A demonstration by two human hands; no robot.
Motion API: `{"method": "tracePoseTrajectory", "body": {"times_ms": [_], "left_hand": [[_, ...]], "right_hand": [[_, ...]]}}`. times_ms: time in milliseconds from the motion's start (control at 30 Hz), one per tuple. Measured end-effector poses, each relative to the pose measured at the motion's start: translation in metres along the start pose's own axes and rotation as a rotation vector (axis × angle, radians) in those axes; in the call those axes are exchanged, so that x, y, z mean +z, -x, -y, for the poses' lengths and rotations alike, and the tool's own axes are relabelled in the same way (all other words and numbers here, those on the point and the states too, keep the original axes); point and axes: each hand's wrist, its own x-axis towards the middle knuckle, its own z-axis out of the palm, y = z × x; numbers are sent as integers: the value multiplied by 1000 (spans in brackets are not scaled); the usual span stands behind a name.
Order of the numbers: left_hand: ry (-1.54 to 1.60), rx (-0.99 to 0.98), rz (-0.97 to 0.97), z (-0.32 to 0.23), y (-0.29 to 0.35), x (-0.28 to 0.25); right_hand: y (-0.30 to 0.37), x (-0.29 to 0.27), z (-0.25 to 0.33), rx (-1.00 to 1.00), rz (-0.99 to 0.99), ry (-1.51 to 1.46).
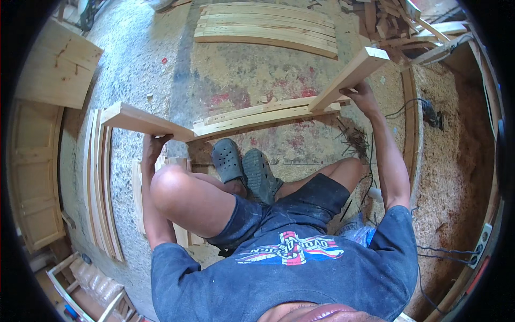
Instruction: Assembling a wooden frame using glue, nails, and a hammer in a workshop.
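Note:
My left hand (pixel 154 147) grips the left wooden post (pixel 140 122) from beneath, its fingers partly hidden by the wood. On the other side, my right hand (pixel 363 99) is closed around the right wooden post (pixel 348 76), near the middle of its length. Both posts rise toward me and lean outward. Their lower ends meet a long wooden rail (pixel 263 119) lying across the floor beyond my feet, so the three pieces form a U. Whether the joints are fastened I cannot tell.
Several planed boards (pixel 265 27) lie side by side at the far end. More long boards (pixel 102 188) stand at the left, near wooden panels (pixel 37 172). A pile of offcuts (pixel 383 24) sits far right. Sawdust (pixel 456 177), cables and a power strip (pixel 480 246) are on the right.

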Motion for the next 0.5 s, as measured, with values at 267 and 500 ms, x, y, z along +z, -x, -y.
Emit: {"method": "tracePoseTrajectory", "body": {"times_ms": [267, 500], "left_hand": [[187, 412, -562, -147, 42, -41], [-395, 419, -691, -189, 57, -30]], "right_hand": [[52, -36, 45, -168, -295, 21], [203, -72, -158, 536, 41, 1137]]}}
